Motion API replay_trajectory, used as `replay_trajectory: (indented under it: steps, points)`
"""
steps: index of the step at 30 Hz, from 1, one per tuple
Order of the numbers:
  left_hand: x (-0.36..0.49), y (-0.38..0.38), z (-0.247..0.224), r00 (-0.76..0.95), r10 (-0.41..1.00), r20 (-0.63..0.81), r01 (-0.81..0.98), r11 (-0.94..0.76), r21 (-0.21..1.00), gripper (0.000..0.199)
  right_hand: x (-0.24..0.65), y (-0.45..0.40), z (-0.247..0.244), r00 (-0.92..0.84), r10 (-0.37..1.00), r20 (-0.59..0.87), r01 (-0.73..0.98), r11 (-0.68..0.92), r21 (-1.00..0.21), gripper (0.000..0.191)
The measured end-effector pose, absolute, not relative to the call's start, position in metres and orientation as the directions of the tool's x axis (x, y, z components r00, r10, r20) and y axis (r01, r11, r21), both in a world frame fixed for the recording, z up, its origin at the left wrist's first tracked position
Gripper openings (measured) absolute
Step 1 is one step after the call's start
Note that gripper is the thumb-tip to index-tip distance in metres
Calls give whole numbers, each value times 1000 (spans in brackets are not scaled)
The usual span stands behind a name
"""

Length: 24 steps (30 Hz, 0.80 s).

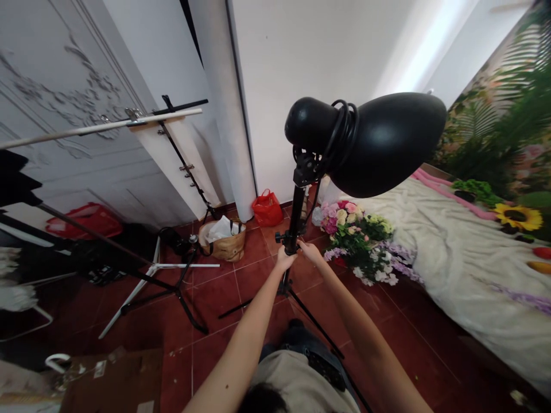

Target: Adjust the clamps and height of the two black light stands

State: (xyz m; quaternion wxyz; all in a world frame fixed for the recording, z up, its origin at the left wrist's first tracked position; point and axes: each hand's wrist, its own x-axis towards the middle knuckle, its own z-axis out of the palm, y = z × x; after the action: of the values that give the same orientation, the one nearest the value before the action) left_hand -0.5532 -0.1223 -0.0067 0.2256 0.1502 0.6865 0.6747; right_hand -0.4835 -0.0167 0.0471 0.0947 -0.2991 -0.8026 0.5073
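The lamp head (390,143) looks smooth and faintly glossy, the blanket (451,252) matt cloth, the box (120,384) cardboard.

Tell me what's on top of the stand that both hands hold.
A black lamp tops the stand, its cord looped around it. The shade opens away from view, so whether a bulb is inside cannot be seen.

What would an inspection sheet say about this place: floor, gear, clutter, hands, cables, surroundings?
Surface: red tiled floor.
Gear: black lamp atop a black stand.
Clutter: basket, red bag, flowers, brown box, white-legged stand.
Hands: left hand grips the black stand; right hand touches it, exact finger hold unclear.
Cables: black cord looped around the black lamp.
Surroundings: white wall, cream blanket, leafy backdrop.
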Motion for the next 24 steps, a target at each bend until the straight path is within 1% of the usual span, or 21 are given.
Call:
replay_trajectory:
  steps: [2, 4, 6, 9, 13, 19, 24]
  points:
    - [-554, -122, -9, -853, 511, -103, -84, 59, 995, 21, -476, -20, 41, -795, 599, -95, 339, 310, -888, 41]
    - [-555, -123, -11, -854, 511, -96, -66, 78, 995, 21, -467, -22, 37, -801, 599, 7, 245, 338, -909, 43]
    - [-555, -123, -13, -853, 514, -87, -49, 86, 995, 21, -460, -21, 33, -824, 558, 97, 154, 385, -910, 42]
    - [-555, -122, -14, -854, 515, -79, -44, 79, 996, 21, -453, -19, 29, -853, 497, 161, 81, 431, -899, 39]
    - [-555, -121, -12, -844, 529, -84, -62, 60, 996, 21, -451, -19, 25, -863, 480, 157, 59, 404, -913, 38]
    - [-554, -122, -9, -839, 534, -105, -65, 93, 994, 20, -454, -21, 24, -851, 513, 109, 63, 307, -950, 37]
    - [-554, -122, -13, -855, 505, -120, -77, 106, 991, 21, -459, -22, 24, -828, 549, 116, 59, 289, -955, 33]
